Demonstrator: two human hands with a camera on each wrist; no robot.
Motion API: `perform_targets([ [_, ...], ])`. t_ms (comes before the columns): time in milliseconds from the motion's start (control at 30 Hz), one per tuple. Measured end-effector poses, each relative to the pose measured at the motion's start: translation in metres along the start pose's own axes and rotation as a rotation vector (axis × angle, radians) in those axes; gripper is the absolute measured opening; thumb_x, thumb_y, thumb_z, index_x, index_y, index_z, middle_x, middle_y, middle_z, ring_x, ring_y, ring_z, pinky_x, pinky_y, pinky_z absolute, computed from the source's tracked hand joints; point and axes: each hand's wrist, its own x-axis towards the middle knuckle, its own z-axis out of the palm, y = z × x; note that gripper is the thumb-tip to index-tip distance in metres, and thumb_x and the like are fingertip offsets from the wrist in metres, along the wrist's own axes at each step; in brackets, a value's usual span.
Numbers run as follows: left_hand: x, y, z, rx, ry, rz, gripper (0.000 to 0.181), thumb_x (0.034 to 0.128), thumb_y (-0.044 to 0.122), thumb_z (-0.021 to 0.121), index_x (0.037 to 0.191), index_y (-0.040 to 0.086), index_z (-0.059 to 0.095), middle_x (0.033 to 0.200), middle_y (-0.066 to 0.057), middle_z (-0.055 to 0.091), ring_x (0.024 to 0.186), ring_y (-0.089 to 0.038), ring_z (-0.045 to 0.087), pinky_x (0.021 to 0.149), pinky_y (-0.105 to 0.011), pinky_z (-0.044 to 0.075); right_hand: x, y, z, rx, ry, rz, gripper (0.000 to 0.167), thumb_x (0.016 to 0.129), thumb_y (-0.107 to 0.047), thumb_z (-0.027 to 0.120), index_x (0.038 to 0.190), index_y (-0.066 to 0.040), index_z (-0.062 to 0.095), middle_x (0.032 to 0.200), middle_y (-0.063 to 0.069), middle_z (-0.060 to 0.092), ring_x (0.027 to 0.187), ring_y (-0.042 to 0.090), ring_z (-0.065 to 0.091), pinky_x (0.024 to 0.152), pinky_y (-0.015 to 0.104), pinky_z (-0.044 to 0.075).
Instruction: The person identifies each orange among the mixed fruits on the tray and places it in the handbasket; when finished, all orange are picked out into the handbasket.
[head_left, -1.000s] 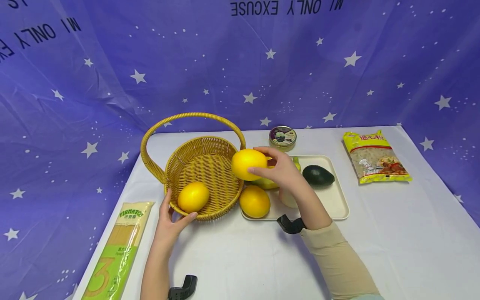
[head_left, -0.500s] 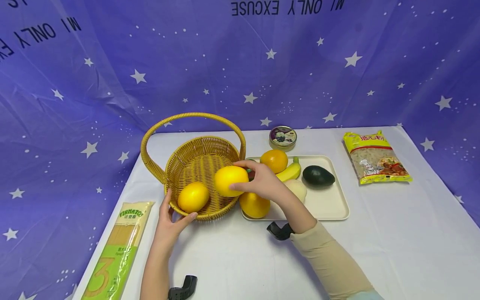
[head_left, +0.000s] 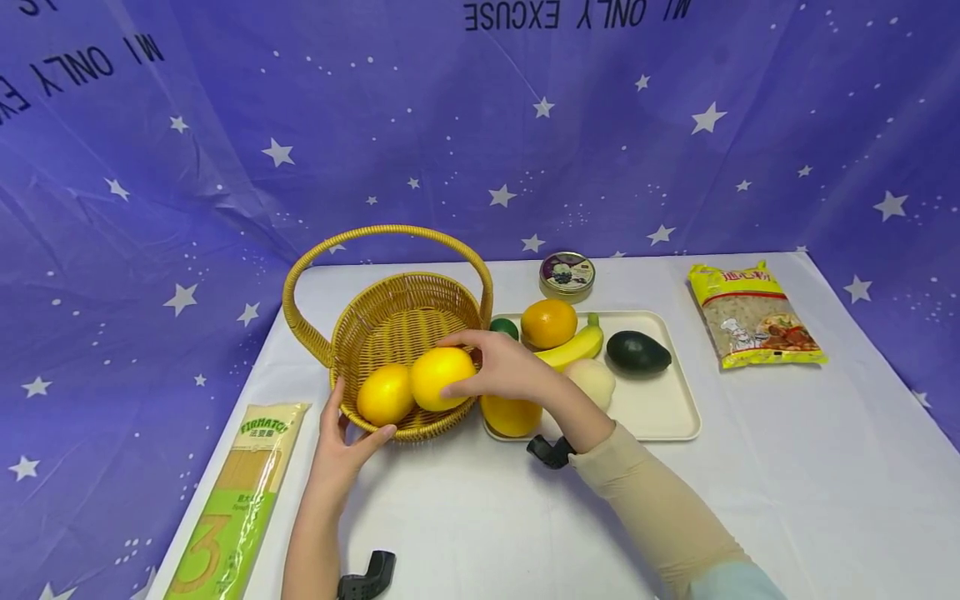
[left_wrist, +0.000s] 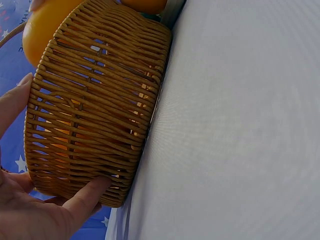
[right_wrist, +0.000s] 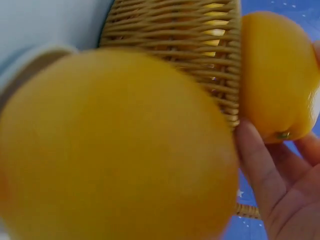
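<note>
Head view: the right hand (head_left: 498,368) is holding a yellow fruit (head_left: 441,379) between thumb and fingers, a little below and left of frame centre. The fruit is lying to the left of that hand's palm, its slightly longer axis running roughly across the frame. It is overlapping the lower right of the basket (head_left: 401,333) opening, with a second yellow fruit (head_left: 384,397) sitting immediately to its left; whether the two are touching, cannot tell. Right-wrist view is showing the held fruit at the basket's rim, upper right of frame. The left hand (head_left: 347,442) is gripping the basket at its lower-left rim, nearer the second fruit; the right hand is being the nearer to the held one.
</note>
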Motion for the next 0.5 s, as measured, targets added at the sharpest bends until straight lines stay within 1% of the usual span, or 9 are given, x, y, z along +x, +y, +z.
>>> perform_targets([
  [133, -0.001, 0.001, 0.0, 0.003, -0.003, -0.003, 0.105, 0.0857, 0.012, 0.074, 0.155, 0.033, -0.001, 0.159, 0.002, -0.011, 0.145, -0.027, 0.004, 0.111, -0.047, 0.026, 0.009, 0.002, 0.002, -0.028, -0.08, -0.045, 0.066, 0.074, -0.045, 0.081, 0.132, -0.023, 0.059, 0.122, -0.008, 0.06, 0.103, 0.014, 0.057, 0.086, 0.031, 0.049],
  [200, -0.001, 0.002, 0.0, 0.007, -0.002, -0.003, 0.104, 0.0857, 0.012, 0.074, 0.155, 0.033, 0.0, 0.159, 0.002, -0.011, 0.145, -0.027, 0.003, 0.111, -0.048, 0.025, 0.013, 0.003, 0.003, -0.05, -0.108, -0.058, 0.064, 0.074, -0.046, 0.081, 0.131, -0.024, 0.059, 0.122, -0.009, 0.06, 0.103, 0.013, 0.057, 0.086, 0.031, 0.049],
  [333, -0.001, 0.002, 0.0, 0.005, 0.002, -0.002, 0.104, 0.0858, 0.012, 0.074, 0.155, 0.033, 0.0, 0.159, 0.003, -0.011, 0.145, -0.026, 0.003, 0.111, -0.048, 0.025, 0.018, 0.003, 0.005, -0.08, -0.142, -0.079, 0.063, 0.075, -0.044, 0.081, 0.13, -0.024, 0.06, 0.123, -0.009, 0.06, 0.103, 0.011, 0.056, 0.086, 0.029, 0.048],
  [500, -0.001, 0.001, 0.0, 0.004, 0.003, 0.001, 0.104, 0.086, 0.012, 0.074, 0.156, 0.032, 0.0, 0.159, 0.003, -0.009, 0.145, -0.026, 0.005, 0.112, -0.049, 0.024, 0.021, 0.002, 0.007, -0.085, -0.167, -0.1, 0.063, 0.075, -0.042, 0.081, 0.131, -0.02, 0.06, 0.123, -0.008, 0.06, 0.102, 0.01, 0.057, 0.086, 0.028, 0.048],
])
